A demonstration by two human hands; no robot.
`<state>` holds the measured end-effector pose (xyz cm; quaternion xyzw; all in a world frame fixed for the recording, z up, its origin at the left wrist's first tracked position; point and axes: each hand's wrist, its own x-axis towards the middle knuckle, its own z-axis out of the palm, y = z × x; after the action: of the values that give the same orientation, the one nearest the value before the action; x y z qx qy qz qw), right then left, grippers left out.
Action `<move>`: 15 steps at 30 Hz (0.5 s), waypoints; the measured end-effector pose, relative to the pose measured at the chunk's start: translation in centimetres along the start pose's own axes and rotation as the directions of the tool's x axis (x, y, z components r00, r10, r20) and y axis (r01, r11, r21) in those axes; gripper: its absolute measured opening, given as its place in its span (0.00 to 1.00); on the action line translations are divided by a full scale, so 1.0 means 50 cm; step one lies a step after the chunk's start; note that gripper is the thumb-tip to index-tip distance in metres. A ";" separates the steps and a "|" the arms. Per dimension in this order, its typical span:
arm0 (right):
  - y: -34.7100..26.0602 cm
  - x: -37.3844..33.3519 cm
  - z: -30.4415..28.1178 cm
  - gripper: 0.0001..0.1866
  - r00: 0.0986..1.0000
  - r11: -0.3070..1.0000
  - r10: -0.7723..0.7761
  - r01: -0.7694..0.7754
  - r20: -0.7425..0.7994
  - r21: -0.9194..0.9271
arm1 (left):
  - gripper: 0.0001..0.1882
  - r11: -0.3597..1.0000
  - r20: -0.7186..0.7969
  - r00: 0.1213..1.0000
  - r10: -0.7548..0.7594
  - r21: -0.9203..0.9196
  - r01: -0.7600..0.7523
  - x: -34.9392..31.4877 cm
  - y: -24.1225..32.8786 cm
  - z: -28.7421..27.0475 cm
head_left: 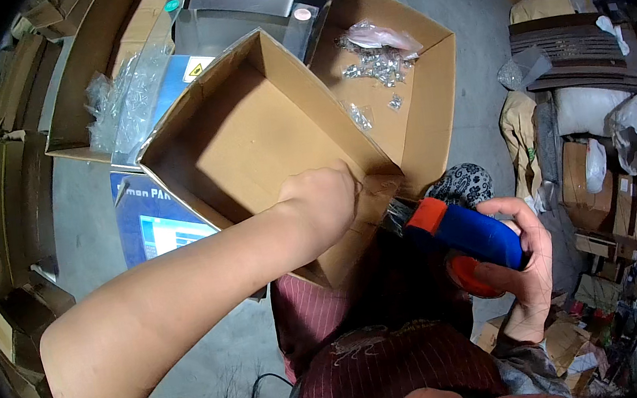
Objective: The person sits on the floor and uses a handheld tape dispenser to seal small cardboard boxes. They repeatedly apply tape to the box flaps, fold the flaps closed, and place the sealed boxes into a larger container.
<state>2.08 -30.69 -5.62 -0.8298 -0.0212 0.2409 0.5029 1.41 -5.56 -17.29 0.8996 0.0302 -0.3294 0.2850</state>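
Observation:
An open, shallow cardboard box (pixel 235 134) is tilted in front of me, its inside facing up. My left hand (pixel 323 202) reaches over its near edge, fingers curled and closed against the inner side near the right corner; the fingertips are partly hidden. In my right hand (pixel 528 253) is a blue and red tape dispenser (pixel 470 236), the fingers wrapped around its blue body. The dispenser's red front end is close to the box's right corner, where clear tape (pixel 396 215) shows. Whether that tape sticks to the cardboard I cannot tell.
Behind the box, another carton (pixel 429 98) holds several small clear packets (pixel 377 64). A blue and grey machine with a lit screen (pixel 172 234) stands to the left, beside a long carton (pixel 74 118) with clear bags. Stacked cardboard lines both sides.

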 end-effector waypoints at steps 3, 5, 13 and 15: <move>-0.010 0.001 -0.009 0.35 0.999 0.999 0.005 -0.004 0.045 -0.034 | 0.16 0.999 0.021 1.000 -0.023 0.040 0.022 0.000 0.026 0.000; -0.006 0.005 -0.020 0.34 0.997 0.998 -0.009 0.013 0.075 -0.064 | 0.20 0.993 -0.028 0.999 -0.027 0.114 0.030 0.009 0.031 0.020; 0.039 0.014 -0.048 0.38 0.992 0.996 -0.085 0.084 0.093 0.009 | 0.20 0.895 0.014 0.989 -0.149 0.427 0.129 0.037 0.090 0.087; 0.041 0.011 -0.056 0.40 0.995 0.999 -0.052 0.052 0.089 0.006 | 0.19 0.875 0.037 0.993 -0.108 0.479 0.077 0.039 0.097 0.087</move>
<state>3.30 -33.83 -6.50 -0.8164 -0.0649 0.2647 0.5091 1.59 -12.18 -18.80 0.9288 -0.0176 -0.3681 0.0397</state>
